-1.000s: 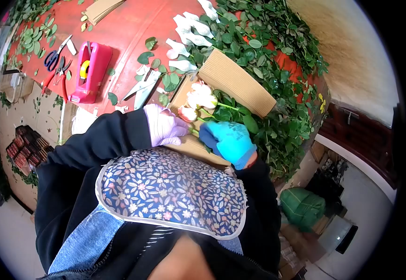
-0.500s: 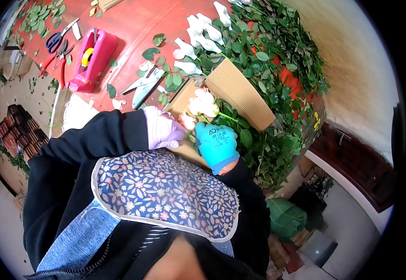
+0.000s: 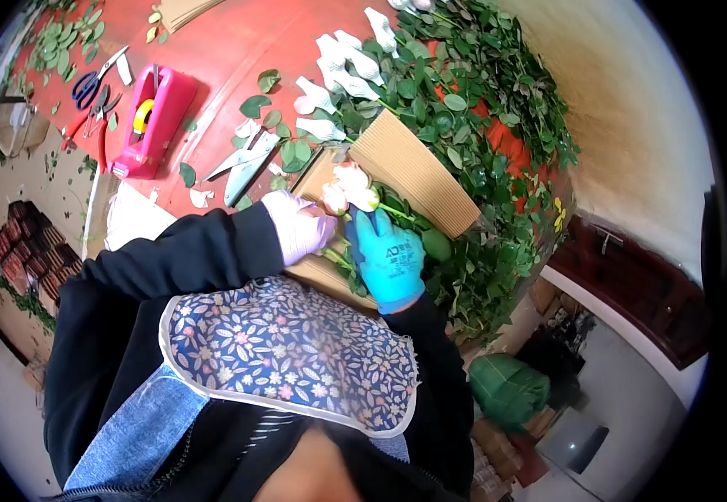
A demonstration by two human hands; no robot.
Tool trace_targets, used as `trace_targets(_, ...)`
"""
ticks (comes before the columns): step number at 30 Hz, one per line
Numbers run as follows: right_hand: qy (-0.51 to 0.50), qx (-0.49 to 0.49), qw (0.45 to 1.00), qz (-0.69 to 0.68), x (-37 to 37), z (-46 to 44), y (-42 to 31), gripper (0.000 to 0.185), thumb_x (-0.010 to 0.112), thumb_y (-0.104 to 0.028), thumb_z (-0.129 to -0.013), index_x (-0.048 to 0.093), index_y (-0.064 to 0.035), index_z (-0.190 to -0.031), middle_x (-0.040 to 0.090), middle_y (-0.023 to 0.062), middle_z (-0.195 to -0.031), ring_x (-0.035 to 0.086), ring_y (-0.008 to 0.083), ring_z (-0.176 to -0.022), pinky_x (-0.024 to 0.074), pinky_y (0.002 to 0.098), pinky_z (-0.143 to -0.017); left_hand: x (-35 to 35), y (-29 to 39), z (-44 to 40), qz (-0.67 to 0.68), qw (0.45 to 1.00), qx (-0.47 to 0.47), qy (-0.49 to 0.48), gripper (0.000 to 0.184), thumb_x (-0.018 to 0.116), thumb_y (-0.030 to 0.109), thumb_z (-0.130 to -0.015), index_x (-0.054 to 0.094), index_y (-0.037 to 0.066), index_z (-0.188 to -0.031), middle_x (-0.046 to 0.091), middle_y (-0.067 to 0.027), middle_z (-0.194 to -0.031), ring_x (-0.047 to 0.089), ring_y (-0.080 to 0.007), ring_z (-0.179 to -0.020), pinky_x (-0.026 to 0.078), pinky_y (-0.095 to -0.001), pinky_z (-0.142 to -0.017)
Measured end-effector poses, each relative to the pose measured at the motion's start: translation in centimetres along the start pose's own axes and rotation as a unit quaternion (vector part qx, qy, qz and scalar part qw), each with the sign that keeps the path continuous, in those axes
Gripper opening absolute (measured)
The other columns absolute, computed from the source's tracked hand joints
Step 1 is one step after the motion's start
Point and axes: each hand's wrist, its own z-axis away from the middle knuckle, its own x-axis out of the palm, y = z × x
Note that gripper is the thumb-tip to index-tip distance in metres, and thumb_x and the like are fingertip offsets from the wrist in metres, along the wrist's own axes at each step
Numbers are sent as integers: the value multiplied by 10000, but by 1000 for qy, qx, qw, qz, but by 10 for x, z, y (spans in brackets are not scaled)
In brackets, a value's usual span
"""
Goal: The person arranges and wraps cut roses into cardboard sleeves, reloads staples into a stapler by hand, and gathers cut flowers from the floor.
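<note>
Pale pink roses (image 3: 348, 189) lie with their heads together on a piece of corrugated cardboard (image 3: 418, 174). My left hand (image 3: 301, 227), in a light purple glove, is closed around a rose stem just below the blooms. Wearing a blue glove, my right hand (image 3: 390, 258) rests over the stems and leaves to the right, its fingers curled down beside the flower heads. Its fingertips are partly hidden, so whether it grips a stem is unclear. Green leaves (image 3: 437, 244) stick out past the blue glove.
White-netted rose buds (image 3: 355, 77) and a large heap of leafy stems (image 3: 497, 109) lie at the far right. On the red table are light-handled scissors (image 3: 246, 167), a pink tape dispenser (image 3: 156, 125), dark-handled scissors (image 3: 87, 88), red-handled pruners (image 3: 96, 117) and loose leaves.
My left hand has shifted slightly right, closer to the blue glove. The fingers of my right hand have changed position beside the roses, and the rose heads sit closer together. The whole view has shifted slightly.
</note>
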Motion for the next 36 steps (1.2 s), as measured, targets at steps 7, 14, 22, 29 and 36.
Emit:
trace_targets(7,-12,-15,1000,-3,8,-12,8,450,639,-185,-769,604,-141,-1215,560,70,-832,598,231,-630,479,394,-569,6,-2,5,-24,999,25,10,229,513,232,-989,672,75,-939,681,-81,-745,673,-250,-650,543,-343,-549)
trace_targets(14,-52,10,983,-173,0,-7,15,471,624,-147,-801,593,-159,-1271,600,123,-882,614,329,-691,500,444,-615,0,4,5,39,999,-35,-12,178,538,223,-972,645,96,-1035,680,-107,-772,667,-273,-648,538,-370,-562)
trace_targets(22,-42,10,993,-111,7,-4,11,328,627,-155,-797,617,-117,-1123,603,117,-861,621,300,-672,497,426,-588,0,21,1,192,972,-105,91,263,616,198,-923,620,125,-1175,651,-131,-762,666,-266,-641,527,-371,-566)
trace_targets(29,76,40,995,-56,-65,-7,8,409,651,-95,-763,603,-59,-1168,633,97,-936,638,264,-692,496,386,-588,15,1,2,211,973,-81,45,231,567,253,-963,635,120,-1140,670,-91,-878,657,-215,-750,533,-311,-676)
trace_targets(36,-12,5,1000,-29,-44,-5,32,279,671,-147,-834,653,-86,-1106,626,83,-839,618,266,-641,480,386,-565,-11,12,0,163,973,-146,-75,305,575,117,-857,644,104,-1154,614,-49,-1256,679,-219,-960,572,-321,-756)
